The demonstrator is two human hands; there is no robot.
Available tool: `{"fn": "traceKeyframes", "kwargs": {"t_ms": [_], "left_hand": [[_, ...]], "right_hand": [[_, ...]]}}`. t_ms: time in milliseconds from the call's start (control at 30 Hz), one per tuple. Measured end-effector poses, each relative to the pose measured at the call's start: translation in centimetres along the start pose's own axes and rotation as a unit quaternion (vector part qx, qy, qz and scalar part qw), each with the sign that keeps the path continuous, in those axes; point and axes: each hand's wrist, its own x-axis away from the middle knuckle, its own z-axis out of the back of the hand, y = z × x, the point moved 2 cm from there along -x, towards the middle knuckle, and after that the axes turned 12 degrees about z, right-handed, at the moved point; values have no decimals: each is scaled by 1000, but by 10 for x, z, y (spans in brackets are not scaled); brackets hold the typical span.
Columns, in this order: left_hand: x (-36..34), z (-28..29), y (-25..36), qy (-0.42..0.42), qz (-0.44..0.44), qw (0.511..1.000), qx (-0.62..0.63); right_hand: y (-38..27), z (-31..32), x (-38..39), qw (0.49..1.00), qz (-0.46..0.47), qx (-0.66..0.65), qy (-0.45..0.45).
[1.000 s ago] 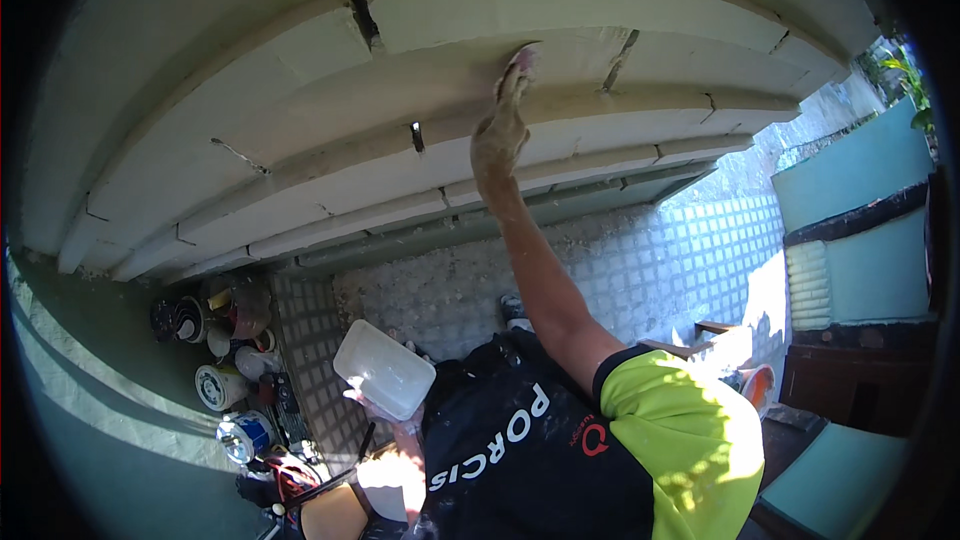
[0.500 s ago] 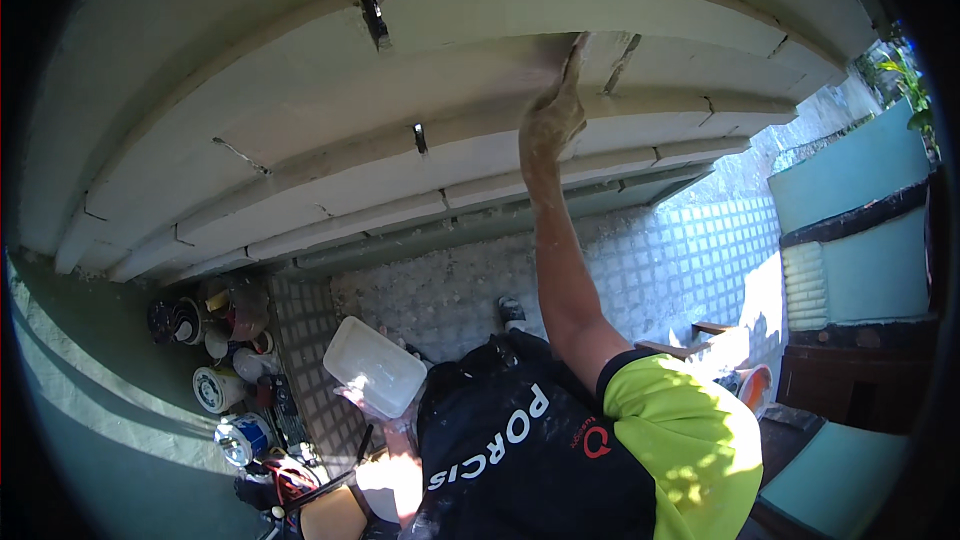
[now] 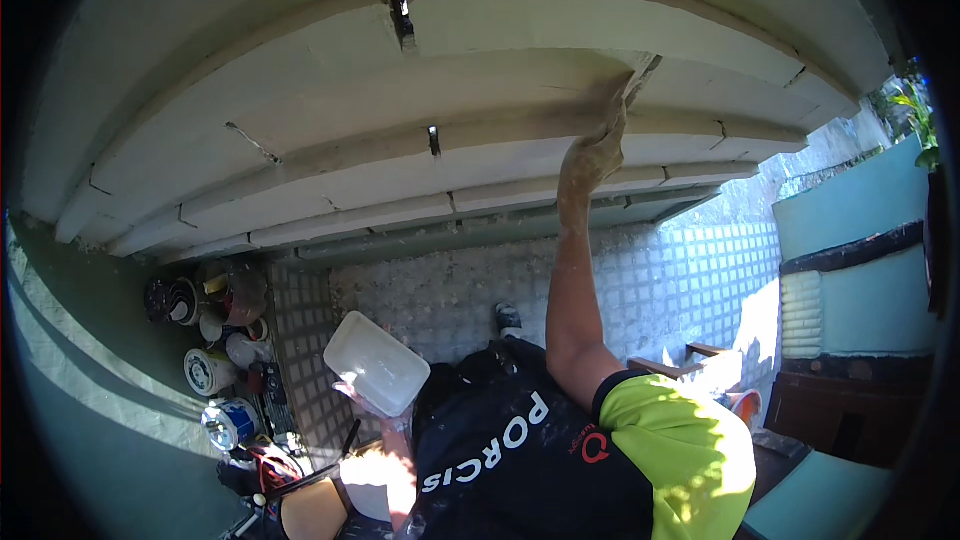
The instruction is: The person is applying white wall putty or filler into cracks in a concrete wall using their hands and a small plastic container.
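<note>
My right hand (image 3: 594, 158) is raised to the pale ledged surface (image 3: 500, 90) overhead, its fingers closed beside a slanting crack (image 3: 643, 80). Something thin seems to extend from the fingers against the surface; shadow and blur hide what it is. Low on the left, my left hand (image 3: 362, 399) grips a white rectangular plastic tub (image 3: 375, 360) from beneath, tilted so that its inside shows. Sunlight washes out part of that hand.
Dark gaps (image 3: 403, 15) cut through the long curved ledges. Several paint buckets (image 3: 208, 372) and tools crowd the left wall. A tiled floor (image 3: 690, 270) lies below, with a wooden frame (image 3: 655, 368) and an orange-rimmed bucket (image 3: 745, 406) at right.
My right hand has moved right and slightly down along the surface, close to the slanting crack. The left hand still holds the tub in nearly the same place.
</note>
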Motion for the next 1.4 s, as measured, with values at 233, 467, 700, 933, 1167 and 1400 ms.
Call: {"fn": "traceKeyframes", "kwargs": {"t_ms": [233,467,700,933,1167,1400], "left_hand": [[-2,-10,-1,11,2,1000,-13],[9,-6,4,49,-7,999,0],[-4,0,8,-2,13,1000,-12],[0,-10,7,23,11,999,-19],[14,-7,7,-2,-29,1000,-9],[17,-7,2,24,-32,999,17]], "right_hand": [[-147,-23,61,957,-4,-229,-176],[-60,9,1,997,-3,-81,1],[-101,-32,0,990,-47,-100,-88],[-167,-12,66,928,16,-332,-168],[-33,15,-2,999,-3,-11,45],[-158,-57,73,966,-27,-206,-154]]}}
